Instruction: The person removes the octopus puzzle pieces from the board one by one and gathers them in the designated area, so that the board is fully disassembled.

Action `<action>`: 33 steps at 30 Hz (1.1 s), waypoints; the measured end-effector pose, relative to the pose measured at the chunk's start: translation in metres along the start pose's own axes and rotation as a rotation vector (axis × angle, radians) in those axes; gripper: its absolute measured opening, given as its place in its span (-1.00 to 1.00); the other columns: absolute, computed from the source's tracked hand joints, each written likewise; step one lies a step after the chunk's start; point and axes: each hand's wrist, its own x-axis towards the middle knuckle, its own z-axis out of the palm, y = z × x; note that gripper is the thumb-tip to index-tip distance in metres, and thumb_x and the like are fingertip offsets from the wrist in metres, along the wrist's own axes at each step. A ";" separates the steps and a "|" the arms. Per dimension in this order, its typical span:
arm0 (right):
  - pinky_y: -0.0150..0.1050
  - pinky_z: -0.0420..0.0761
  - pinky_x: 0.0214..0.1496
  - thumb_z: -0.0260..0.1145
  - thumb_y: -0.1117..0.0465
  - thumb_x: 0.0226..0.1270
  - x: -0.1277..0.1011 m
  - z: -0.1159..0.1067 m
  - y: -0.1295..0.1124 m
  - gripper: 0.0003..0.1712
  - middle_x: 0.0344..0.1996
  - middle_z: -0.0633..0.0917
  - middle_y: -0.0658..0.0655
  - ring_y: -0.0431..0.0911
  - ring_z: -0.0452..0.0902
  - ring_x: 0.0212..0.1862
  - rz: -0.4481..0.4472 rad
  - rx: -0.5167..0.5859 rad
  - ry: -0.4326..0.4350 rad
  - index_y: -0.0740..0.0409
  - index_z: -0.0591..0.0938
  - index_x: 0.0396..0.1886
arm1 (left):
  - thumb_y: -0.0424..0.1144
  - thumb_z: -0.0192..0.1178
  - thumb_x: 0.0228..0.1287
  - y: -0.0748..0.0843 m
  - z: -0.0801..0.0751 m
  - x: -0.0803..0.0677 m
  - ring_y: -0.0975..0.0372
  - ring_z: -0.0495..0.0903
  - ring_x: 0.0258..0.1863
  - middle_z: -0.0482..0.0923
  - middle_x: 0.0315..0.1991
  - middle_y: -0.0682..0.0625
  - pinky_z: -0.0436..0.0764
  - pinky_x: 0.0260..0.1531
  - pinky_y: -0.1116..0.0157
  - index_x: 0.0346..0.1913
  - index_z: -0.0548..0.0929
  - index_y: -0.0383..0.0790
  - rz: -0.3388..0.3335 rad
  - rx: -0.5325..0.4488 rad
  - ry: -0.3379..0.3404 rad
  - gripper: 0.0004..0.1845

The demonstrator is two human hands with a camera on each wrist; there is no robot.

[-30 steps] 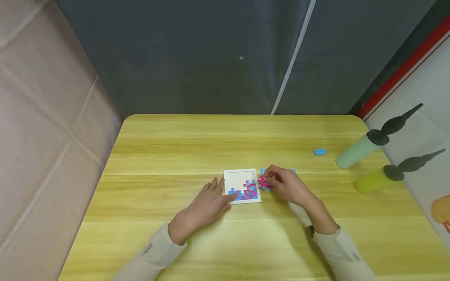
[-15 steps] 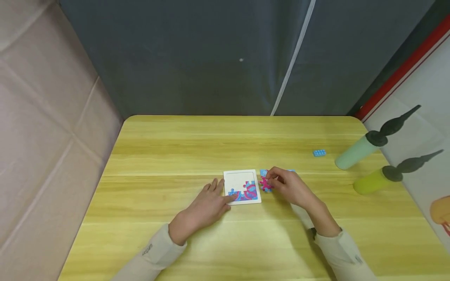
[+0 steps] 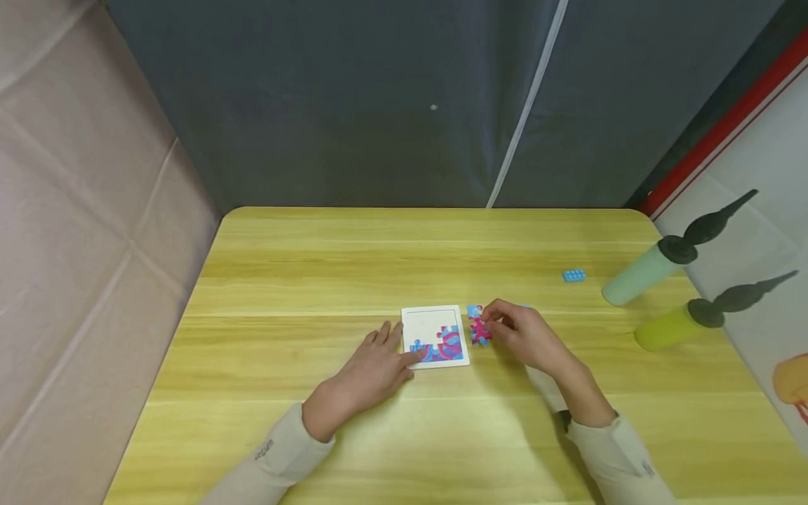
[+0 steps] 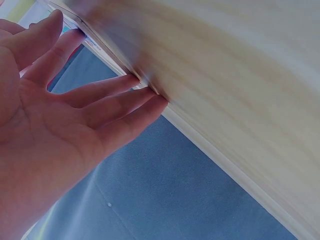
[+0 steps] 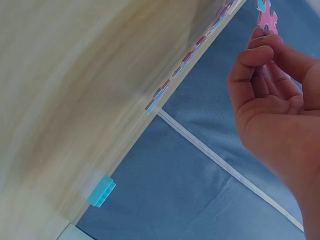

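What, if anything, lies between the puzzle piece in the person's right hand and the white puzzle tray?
Nothing visible does. The right hand pinches a pink and blue puzzle piece just right of the white tray, with only bare table between. The left hand rests flat at the tray's opposite, left edge.

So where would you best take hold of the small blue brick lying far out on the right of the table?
Probably by its two long sides, coming straight down from above. The blue brick lies flat and low on the table with open wood all round it, so a thumb-and-finger pinch across its narrow width looks easiest. The right hand, now pinching a puzzle piece, is nearer.
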 end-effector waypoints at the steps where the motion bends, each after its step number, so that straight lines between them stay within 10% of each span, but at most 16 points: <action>1: -0.39 0.43 -0.45 0.27 0.36 0.49 0.000 0.000 0.000 -0.88 -0.47 0.69 0.09 -0.22 0.39 -0.50 0.002 0.000 0.000 0.07 0.68 -0.14 | -0.09 0.19 0.53 0.000 0.000 0.000 -0.42 0.22 0.49 0.20 0.53 -0.48 0.40 0.39 -0.28 0.37 0.62 0.06 0.001 0.002 0.003 -0.59; 33: -0.38 0.44 -0.47 0.25 0.39 0.49 -0.009 -0.007 0.011 -0.87 -0.43 0.70 0.10 -0.23 0.37 -0.51 0.005 -0.028 -0.001 0.09 0.66 -0.15 | -0.08 0.19 0.54 -0.001 0.000 0.000 -0.42 0.24 0.48 0.23 0.52 -0.48 0.42 0.38 -0.27 0.39 0.60 0.07 0.003 0.025 0.003 -0.57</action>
